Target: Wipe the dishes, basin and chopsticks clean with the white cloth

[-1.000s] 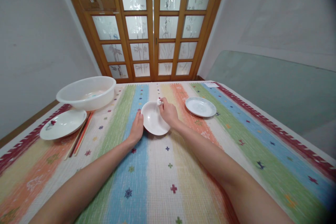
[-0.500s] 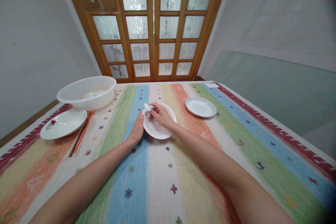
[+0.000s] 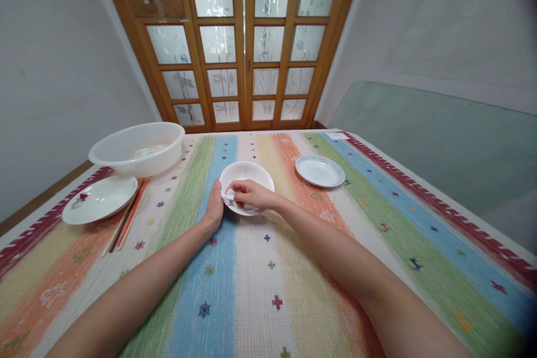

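A white bowl [image 3: 251,170] sits at the middle of the table, its hollow facing up. My left hand [image 3: 215,205] grips it by the left side, fingers along the outer wall and partly hidden behind it. Inside the bowl, my right hand [image 3: 250,196] pinches a crumpled white cloth or tissue [image 3: 229,197], pressed against the near left part of the inner wall. I cannot tell whether the bowl's base rests fully on the cloth-covered table.
To the right lies a pale plate [image 3: 320,171]. At the left are a large white basin [image 3: 138,165], a shallow white dish [image 3: 100,201] with a red flower, and several chopsticks [image 3: 126,218]. A striped tablecloth [image 3: 251,291] covers the table.
The bowl has shifted slightly left and tipped, so more of its inside shows. My right hand has carried the white cloth or tissue from the far left rim down to the near left inner wall.
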